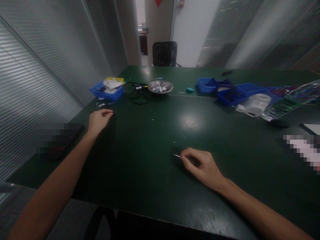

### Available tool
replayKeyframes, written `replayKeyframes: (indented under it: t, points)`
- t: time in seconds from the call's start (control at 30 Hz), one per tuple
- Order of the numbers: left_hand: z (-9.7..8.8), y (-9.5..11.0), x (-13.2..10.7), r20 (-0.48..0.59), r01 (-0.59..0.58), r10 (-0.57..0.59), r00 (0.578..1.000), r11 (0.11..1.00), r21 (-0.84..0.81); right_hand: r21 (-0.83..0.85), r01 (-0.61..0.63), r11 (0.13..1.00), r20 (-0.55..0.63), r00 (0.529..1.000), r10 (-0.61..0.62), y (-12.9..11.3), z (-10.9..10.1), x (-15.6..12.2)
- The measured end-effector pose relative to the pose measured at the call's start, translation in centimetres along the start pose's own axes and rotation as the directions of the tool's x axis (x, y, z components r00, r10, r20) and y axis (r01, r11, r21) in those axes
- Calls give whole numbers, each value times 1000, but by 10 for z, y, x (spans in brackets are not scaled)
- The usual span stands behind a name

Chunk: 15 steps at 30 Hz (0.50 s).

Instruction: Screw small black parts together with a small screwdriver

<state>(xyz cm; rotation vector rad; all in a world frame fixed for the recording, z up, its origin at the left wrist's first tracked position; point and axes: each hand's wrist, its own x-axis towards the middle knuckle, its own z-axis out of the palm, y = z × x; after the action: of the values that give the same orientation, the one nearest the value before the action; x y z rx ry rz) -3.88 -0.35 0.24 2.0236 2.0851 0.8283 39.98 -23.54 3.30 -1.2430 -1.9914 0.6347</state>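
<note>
My right hand rests on the dark green table near the front middle, fingers pinched on a thin metal tool whose tip points left. My left hand lies on the table at the left, fingers curled, with thumb and fingertips closed on a small dark object that I cannot make out. Both forearms stretch in from the bottom of the view.
At the back left stands a blue tray with white items, next to black cables and a metal bowl. Several blue trays and plastic bags lie back right. A black chair stands beyond the table.
</note>
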Motion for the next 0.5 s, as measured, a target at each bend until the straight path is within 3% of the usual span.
replayKeyframes:
  t: [0.5]
  points:
    - [0,-2,2,39,6,-6,999,1000,-9,7,-13,1000,10,1000,12,3,1,-2]
